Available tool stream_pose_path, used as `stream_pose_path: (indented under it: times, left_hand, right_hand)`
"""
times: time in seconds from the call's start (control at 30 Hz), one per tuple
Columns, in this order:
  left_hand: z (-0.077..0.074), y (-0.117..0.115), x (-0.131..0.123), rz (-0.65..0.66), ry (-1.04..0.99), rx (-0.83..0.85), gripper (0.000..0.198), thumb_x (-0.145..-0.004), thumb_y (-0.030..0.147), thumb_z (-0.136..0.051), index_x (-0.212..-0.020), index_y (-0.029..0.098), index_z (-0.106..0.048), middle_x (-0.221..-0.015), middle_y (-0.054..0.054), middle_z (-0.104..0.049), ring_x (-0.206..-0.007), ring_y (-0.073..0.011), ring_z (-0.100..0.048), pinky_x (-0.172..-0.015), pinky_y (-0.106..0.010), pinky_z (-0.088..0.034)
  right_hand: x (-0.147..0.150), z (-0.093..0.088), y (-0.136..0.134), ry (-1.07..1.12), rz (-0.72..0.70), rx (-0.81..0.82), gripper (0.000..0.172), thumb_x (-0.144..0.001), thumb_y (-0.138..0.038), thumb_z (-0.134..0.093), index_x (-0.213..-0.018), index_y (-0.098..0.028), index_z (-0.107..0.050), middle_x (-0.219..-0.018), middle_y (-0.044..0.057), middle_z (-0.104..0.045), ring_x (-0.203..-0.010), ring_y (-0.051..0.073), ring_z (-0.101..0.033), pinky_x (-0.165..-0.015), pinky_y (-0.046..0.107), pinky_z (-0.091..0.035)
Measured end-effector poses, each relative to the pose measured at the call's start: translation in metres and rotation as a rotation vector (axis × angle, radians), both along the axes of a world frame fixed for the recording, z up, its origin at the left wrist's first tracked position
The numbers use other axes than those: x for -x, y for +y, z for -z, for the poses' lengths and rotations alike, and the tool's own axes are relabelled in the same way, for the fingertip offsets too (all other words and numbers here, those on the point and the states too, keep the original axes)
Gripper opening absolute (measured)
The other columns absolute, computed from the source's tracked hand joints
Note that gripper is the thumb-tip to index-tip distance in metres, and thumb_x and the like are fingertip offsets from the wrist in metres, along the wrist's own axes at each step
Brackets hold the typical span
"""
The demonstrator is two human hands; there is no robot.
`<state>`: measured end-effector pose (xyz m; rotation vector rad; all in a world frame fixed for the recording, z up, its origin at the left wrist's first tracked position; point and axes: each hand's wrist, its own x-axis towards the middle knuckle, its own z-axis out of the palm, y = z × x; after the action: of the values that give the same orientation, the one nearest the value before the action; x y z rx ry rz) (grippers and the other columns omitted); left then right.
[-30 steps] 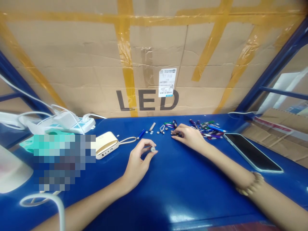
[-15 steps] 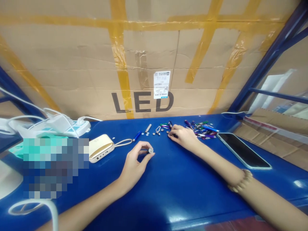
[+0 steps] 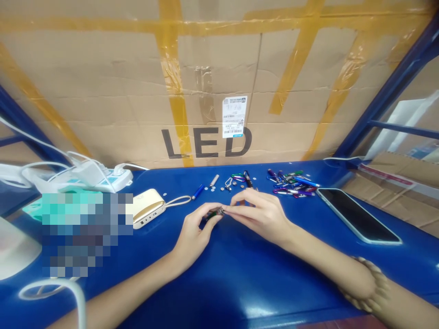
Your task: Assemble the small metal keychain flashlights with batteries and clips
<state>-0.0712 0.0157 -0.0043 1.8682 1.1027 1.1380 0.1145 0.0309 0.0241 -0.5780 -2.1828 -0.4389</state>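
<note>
Right now my left hand (image 3: 194, 237) is curled into a tight pinch, and my right hand (image 3: 260, 217) is angled across to meet it, its fingertips (image 3: 229, 209) right up against the left's. My left forearm (image 3: 130, 283) and right forearm (image 3: 318, 246) slant inward, wrists low.

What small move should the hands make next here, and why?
Probably the right hand should firm its pinch on the small dark cylinder held by the left hand: its fingertips appear to reach that piece, which is tiny and sits above the blue table, so a steadier grip seems wise.
</note>
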Motion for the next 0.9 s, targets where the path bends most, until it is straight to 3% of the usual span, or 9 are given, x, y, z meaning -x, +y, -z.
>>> stream_pose_path:
  times: [0.2, 0.47, 0.53, 0.63, 0.77, 0.83, 0.9]
  left_hand:
    - [-0.001, 0.000, 0.001, -0.005, -0.001, 0.007, 0.021, -0.086, 0.025, -0.050, -0.102, 0.019, -0.062, -0.099, -0.003, -0.067, -0.091, -0.0150, -0.062, -0.084, -0.025, -0.046]
    - [0.000, -0.001, 0.000, 0.011, -0.022, 0.057, 0.018, -0.088, 0.026, -0.047, -0.100, 0.020, -0.057, -0.091, -0.003, -0.065, -0.086, -0.0158, -0.061, -0.081, -0.028, -0.047]
    - [0.000, -0.001, 0.001, -0.026, -0.064, 0.072, 0.019, -0.089, 0.028, -0.044, -0.103, 0.020, -0.053, -0.087, -0.003, -0.062, -0.084, -0.0157, -0.060, -0.079, -0.029, -0.047]
    - [-0.002, -0.002, 0.002, -0.072, -0.128, 0.100, 0.020, -0.090, 0.032, -0.043, -0.104, 0.020, -0.049, -0.087, -0.003, -0.058, -0.083, -0.0156, -0.058, -0.077, -0.029, -0.046]
    - [-0.003, -0.003, 0.002, -0.048, -0.164, 0.126, 0.022, -0.090, 0.035, -0.042, -0.106, 0.020, -0.048, -0.083, -0.002, -0.055, -0.075, -0.0139, -0.054, -0.069, -0.026, -0.045]
    - [-0.003, -0.004, 0.002, -0.022, -0.175, 0.137, 0.024, -0.091, 0.036, -0.040, -0.107, 0.020, -0.048, -0.082, -0.002, -0.054, -0.071, -0.0131, -0.052, -0.062, -0.024, -0.043]
    - [-0.003, -0.005, 0.002, 0.003, -0.167, 0.137, 0.026, -0.091, 0.036, -0.039, -0.109, 0.020, -0.048, -0.081, -0.002, -0.053, -0.069, -0.0123, -0.050, -0.059, -0.023, -0.041]
  right_hand:
    - [-0.002, 0.000, 0.002, -0.089, 0.007, 0.050, 0.017, -0.088, -0.019, -0.053, -0.091, -0.019, -0.069, -0.082, 0.003, -0.066, -0.067, 0.009, -0.057, -0.056, 0.020, -0.044]
    - [-0.001, 0.003, 0.004, 0.021, -0.078, 0.313, 0.016, -0.085, -0.024, -0.056, -0.091, -0.019, -0.069, -0.087, 0.003, -0.064, -0.071, 0.009, -0.059, -0.057, 0.018, -0.046]
    - [-0.007, 0.000, 0.011, 0.101, -0.003, 0.362, 0.016, -0.084, -0.026, -0.056, -0.093, -0.020, -0.069, -0.089, 0.003, -0.064, -0.068, 0.008, -0.059, -0.052, 0.017, -0.044]
    - [-0.024, -0.007, 0.027, 0.205, 0.264, 0.349, 0.015, -0.083, -0.026, -0.057, -0.087, -0.019, -0.070, -0.082, 0.002, -0.065, -0.060, 0.008, -0.056, -0.050, 0.018, -0.042]
    - [-0.046, -0.007, 0.046, -0.011, 0.567, 0.407, 0.014, -0.082, -0.025, -0.057, -0.085, -0.024, -0.071, -0.086, 0.000, -0.068, -0.067, 0.013, -0.061, -0.048, 0.021, -0.039]
    - [-0.050, 0.000, 0.052, -0.109, 0.554, 0.428, 0.018, -0.084, -0.028, -0.055, -0.093, -0.024, -0.070, -0.095, 0.003, -0.067, -0.080, 0.017, -0.062, -0.053, 0.023, -0.042]
    - [-0.048, 0.009, 0.055, -0.170, 0.442, 0.436, 0.027, -0.088, -0.033, -0.050, -0.108, -0.023, -0.065, -0.108, 0.007, -0.064, -0.097, 0.022, -0.059, -0.069, 0.030, -0.047]
